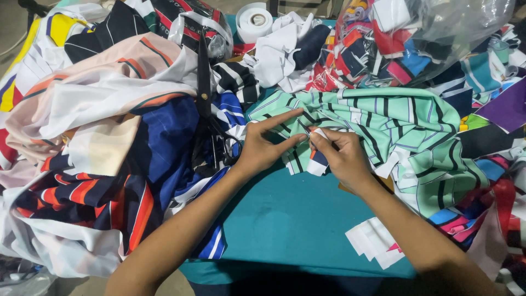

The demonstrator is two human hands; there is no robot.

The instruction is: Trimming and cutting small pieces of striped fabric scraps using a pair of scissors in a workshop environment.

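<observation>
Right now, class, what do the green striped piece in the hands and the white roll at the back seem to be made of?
Green striped piece: looks like thin, smooth printed fabric, since it folds and creases softly.
White roll: probably tape or woven banding, matte, wound around a hollow core; which one cannot be told.

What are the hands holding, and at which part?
Both hands pinch the green striped cloth at its near left edge: the left hand presses it down, and the right hand grips a small folded piece there.
</observation>
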